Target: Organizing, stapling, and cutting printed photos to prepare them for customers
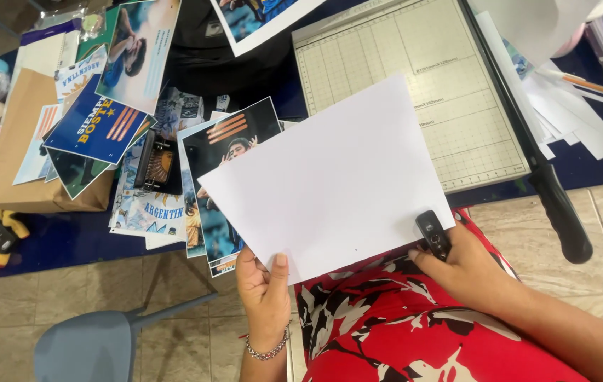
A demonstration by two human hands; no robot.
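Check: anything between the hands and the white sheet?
Nothing visible. The left hand already pinches the white sheet at its lower edge, thumb on top. The right hand presses a small black tool onto the sheet's lower right corner, so only that tool lies between that hand and the paper.

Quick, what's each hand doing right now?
Left hand: closed, pinching the white sheet by its bottom edge.
Right hand: closed on a small black tool.

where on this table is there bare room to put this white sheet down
Most open: the upper grid of the paper cutter's board, above the white sheet that your left hand and right hand hold. A narrow blue strip of table lies below the brown envelope. The pile of printed photos and paper offcuts are crowded.
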